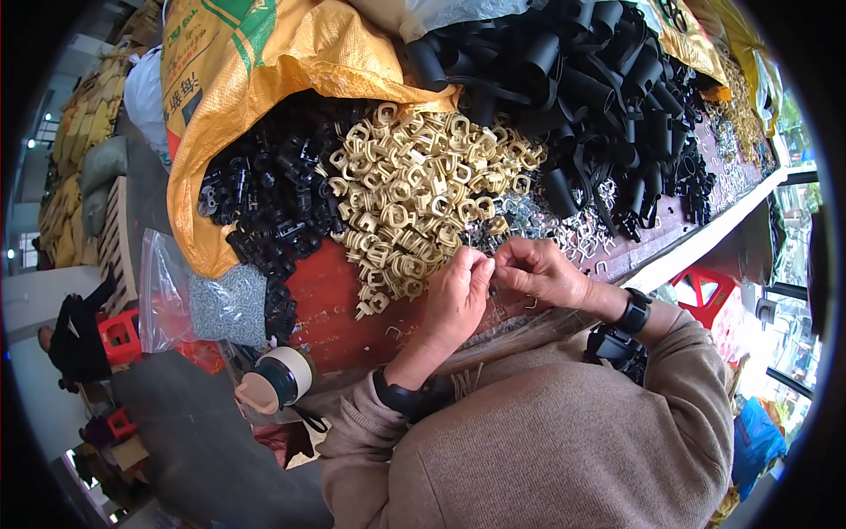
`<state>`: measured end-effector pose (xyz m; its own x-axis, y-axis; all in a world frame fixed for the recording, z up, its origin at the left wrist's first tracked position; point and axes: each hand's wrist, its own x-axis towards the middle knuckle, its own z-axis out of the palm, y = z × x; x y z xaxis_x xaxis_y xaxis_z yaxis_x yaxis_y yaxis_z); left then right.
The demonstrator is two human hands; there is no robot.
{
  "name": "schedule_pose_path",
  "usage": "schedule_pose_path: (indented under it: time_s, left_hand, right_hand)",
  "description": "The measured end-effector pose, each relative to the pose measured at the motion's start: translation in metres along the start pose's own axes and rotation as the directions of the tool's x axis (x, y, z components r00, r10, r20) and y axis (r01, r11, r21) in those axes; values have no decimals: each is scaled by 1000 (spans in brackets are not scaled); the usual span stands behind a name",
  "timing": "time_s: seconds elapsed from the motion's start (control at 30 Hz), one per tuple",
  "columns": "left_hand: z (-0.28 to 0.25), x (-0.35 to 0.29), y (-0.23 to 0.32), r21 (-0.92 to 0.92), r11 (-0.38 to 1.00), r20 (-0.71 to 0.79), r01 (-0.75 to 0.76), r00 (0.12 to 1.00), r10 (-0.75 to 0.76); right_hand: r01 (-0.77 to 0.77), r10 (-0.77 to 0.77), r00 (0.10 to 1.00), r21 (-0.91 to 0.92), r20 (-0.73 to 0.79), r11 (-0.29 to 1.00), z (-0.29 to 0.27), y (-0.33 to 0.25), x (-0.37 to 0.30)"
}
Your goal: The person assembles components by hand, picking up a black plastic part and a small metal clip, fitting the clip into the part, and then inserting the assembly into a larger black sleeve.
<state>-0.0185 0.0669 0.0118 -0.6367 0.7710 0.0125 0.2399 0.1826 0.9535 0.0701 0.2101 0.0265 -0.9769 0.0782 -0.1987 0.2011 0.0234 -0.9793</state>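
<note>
My left hand [462,286] and my right hand [539,271] meet fingertip to fingertip above the near edge of the red tabletop [328,304]. Thumb and forefinger are pinched together on both. Whatever lies between them is too small or too covered to name. Just beyond my left hand spreads a heap of cream plastic clip-like pieces [414,189]. Small metal U-shaped pieces [586,220] are strewn past my right hand, some next to its fingers. Each wrist wears a black band.
An orange woven sack [291,66] spills black plastic parts [282,194] on the left. Black tubes with straps [617,97] pile up at the back right. A clear bag of small metal pieces [229,304] and a dark jar with a pinkish lid [278,379] stand near left.
</note>
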Motion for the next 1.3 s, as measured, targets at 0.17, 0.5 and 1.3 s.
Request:
schedule_pose_path:
  time_s: [0.17, 0.5, 1.3]
  left_hand:
    - [2, 2, 0, 107, 994, -24, -32, 999, 35]
    - [-3, 2, 3, 107, 994, 20, -3, 1000, 1]
    - [-6, 2, 2, -69, 997, -41, 36, 998, -39]
  right_hand:
    - [-16, 14, 999, -77, -29, 997, 2, -5, 1]
    - [-18, 19, 1000, 128, -5, 992, -2, 11, 1]
    - [-1, 1, 1000, 2, -6, 1000, -6, 2, -5]
